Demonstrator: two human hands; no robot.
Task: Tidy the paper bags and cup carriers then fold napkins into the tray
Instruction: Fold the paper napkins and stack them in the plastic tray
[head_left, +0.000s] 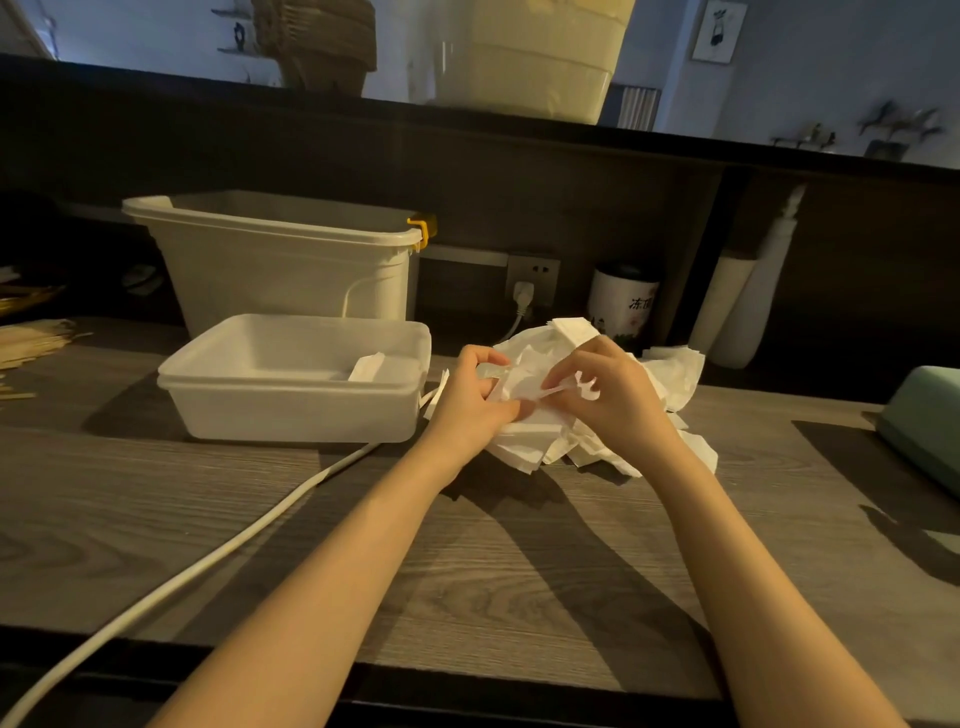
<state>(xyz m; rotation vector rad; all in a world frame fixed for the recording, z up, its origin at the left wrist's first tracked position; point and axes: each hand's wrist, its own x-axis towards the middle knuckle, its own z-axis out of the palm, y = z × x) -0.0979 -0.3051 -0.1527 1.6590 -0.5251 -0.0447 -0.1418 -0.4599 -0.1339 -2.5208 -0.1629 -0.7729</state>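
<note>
A loose pile of white napkins (670, 374) lies on the wooden counter, right of a shallow white plastic tray (291, 410). One folded napkin (366, 366) leans inside the tray at its right end. My left hand (470, 400) and my right hand (608, 395) are both over the pile, their fingers curled and pinching one white napkin (524, 387) between them. Part of the pile is hidden under my hands.
A tall white bin (280, 260) with a yellow clip stands behind the tray. A white cable (208, 566) runs across the counter from a wall socket (532, 283). A white canister (621, 304), wooden sticks (31, 340) at far left and a green box (919, 421) at right.
</note>
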